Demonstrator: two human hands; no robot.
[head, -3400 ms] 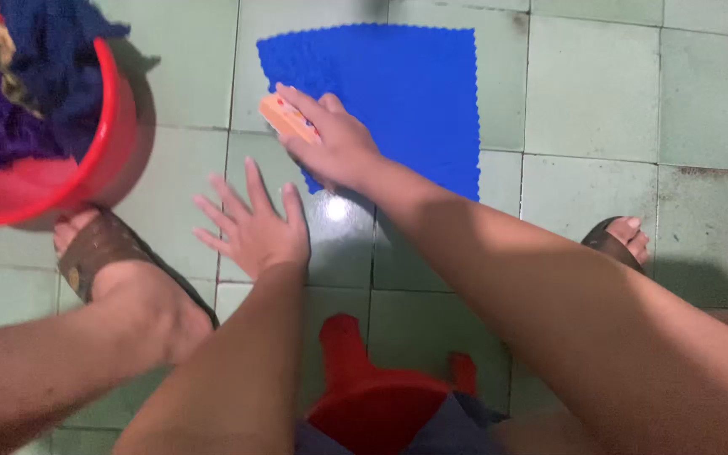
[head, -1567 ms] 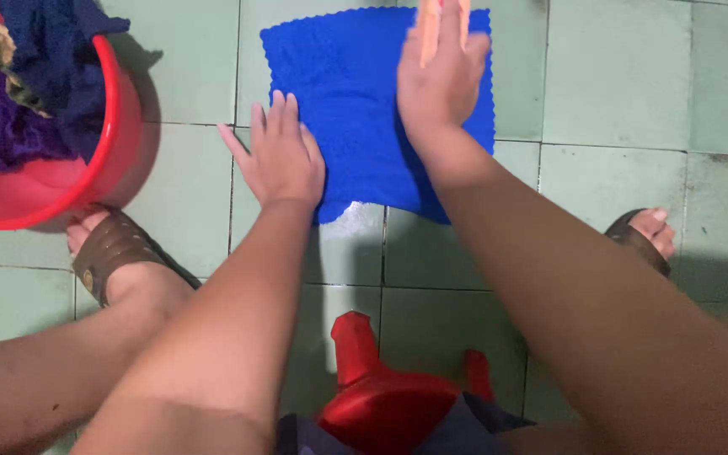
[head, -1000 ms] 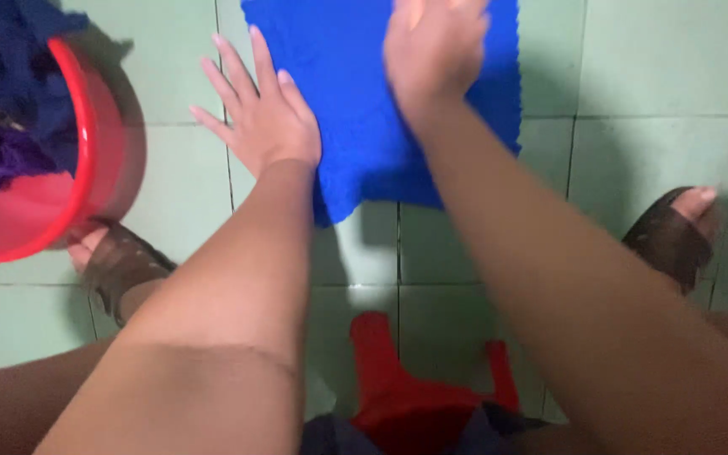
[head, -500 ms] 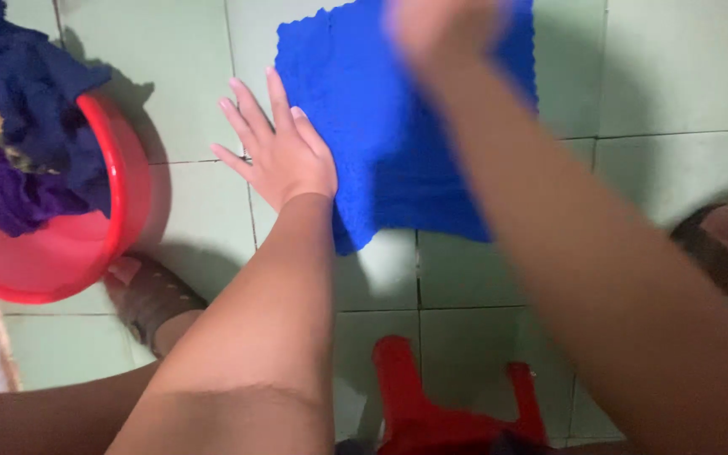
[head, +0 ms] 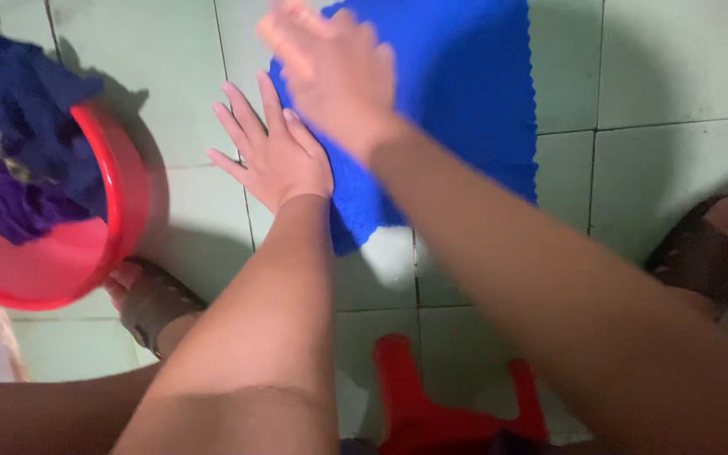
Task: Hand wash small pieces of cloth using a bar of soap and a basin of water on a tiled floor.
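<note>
1. Floor point(head: 676, 76) of pale green square tiles with dark grout lines, carrying everything in view.
2. Blue rectangular cloth with scalloped edges point(head: 465, 101), lying flat on the floor between the two hands.
3. Round red plastic basin point(head: 120, 219) at the left edge, filled with dark blue and purple fabric point(head: 18, 168); it stands well apart from the cloth.
4. Red plastic stool point(head: 414, 404), partly visible at the bottom, beneath the person.
5. Brown sandals, one on the left foot point(head: 149, 303) just beside the basin, one on the right foot point(head: 701, 253), blurred.
6. Right hand point(head: 339, 72), blurred, over the cloth's upper left part; grip state cannot be told.
7. Left hand point(head: 275, 156), open with fingers spread, pressed flat at the cloth's left edge, partly on bare tile.
</note>
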